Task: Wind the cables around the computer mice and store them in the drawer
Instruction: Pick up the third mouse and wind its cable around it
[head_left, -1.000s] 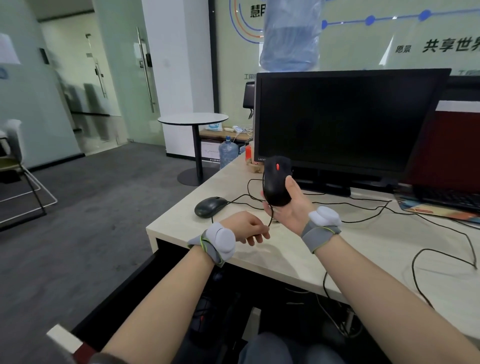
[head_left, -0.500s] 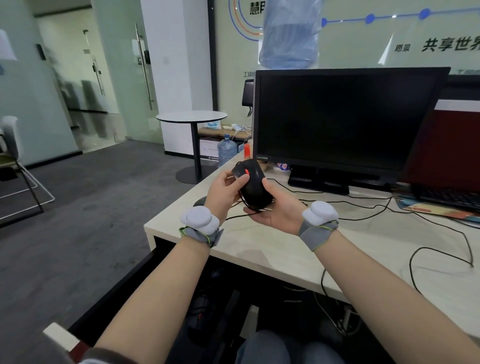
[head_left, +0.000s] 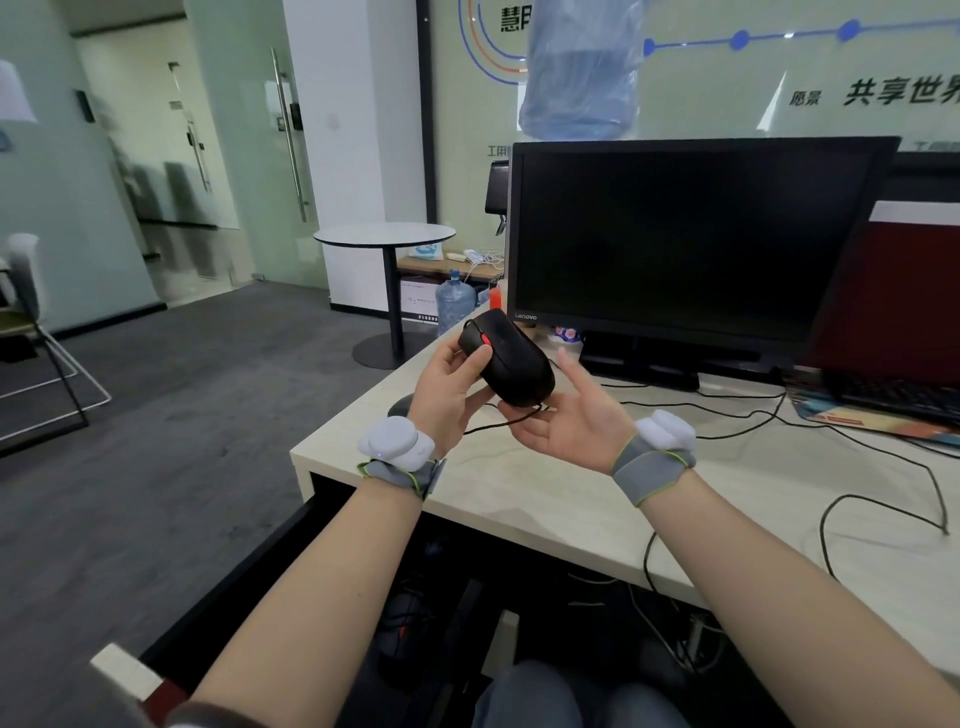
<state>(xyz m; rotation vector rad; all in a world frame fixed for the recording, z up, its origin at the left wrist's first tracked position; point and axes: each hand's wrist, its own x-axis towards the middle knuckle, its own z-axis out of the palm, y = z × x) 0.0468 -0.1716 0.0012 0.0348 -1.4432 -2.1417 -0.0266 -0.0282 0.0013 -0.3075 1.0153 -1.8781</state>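
A black mouse (head_left: 511, 361) with a red scroll wheel is held above the desk corner. My left hand (head_left: 449, 387) grips its front end, thumb near the wheel. My right hand (head_left: 566, 421) is under its rear, palm up, fingers spread, with the thin black cable (head_left: 491, 425) running across the fingers. A second dark mouse (head_left: 399, 407) lies on the desk, mostly hidden behind my left hand. Below the desk an open dark drawer (head_left: 244, 571) reaches toward me; dark items lie inside, too dim to identify.
A black monitor (head_left: 691, 239) stands behind the hands on the pale desk (head_left: 545, 499). Loose black cables (head_left: 883, 499) loop across the desk at right. A keyboard (head_left: 904, 392) lies far right. A round table (head_left: 384, 236) and water bottle (head_left: 455, 306) stand beyond the desk.
The mouse went from upright in my right hand alone to tilted between both hands. My left hand rose from the desk edge and took its front; my right fingers opened beneath it.
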